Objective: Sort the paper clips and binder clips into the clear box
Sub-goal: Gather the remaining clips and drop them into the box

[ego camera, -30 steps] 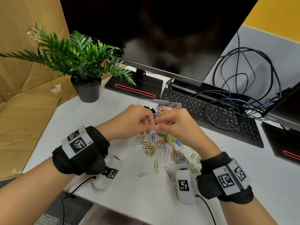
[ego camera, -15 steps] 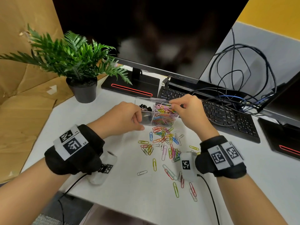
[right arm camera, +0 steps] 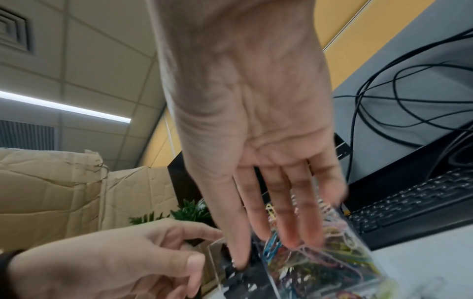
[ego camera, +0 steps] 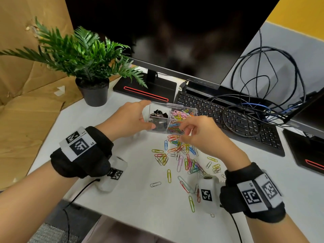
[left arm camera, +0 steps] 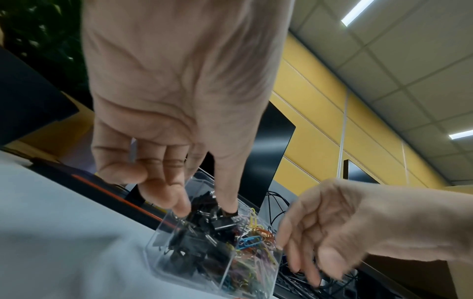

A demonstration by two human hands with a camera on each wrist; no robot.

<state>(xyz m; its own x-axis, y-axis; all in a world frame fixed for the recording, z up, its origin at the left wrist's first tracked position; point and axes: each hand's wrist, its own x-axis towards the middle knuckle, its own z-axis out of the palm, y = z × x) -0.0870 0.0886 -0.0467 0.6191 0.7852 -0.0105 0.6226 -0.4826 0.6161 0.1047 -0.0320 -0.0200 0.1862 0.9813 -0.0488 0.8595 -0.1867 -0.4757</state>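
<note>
The left hand [ego camera: 129, 118] gripped the clear box [ego camera: 171, 118] between thumb and fingers at its 9 o'clock side; the right hand [ego camera: 201, 135], fingers loosely extended and holding nothing, hovered at its 4 o'clock.

wristband tag [ego camera: 78, 144] on left wrist: square black-and-white coded markers, small print at its edge looks like "L4" and "L5", too small to be sure; wristband tag [ego camera: 259, 191] on right wrist: same kind of markers, tiny print unreadable; keyboard [ego camera: 226, 118]: key legends visible, too small to read; wrist views: no text
</note>
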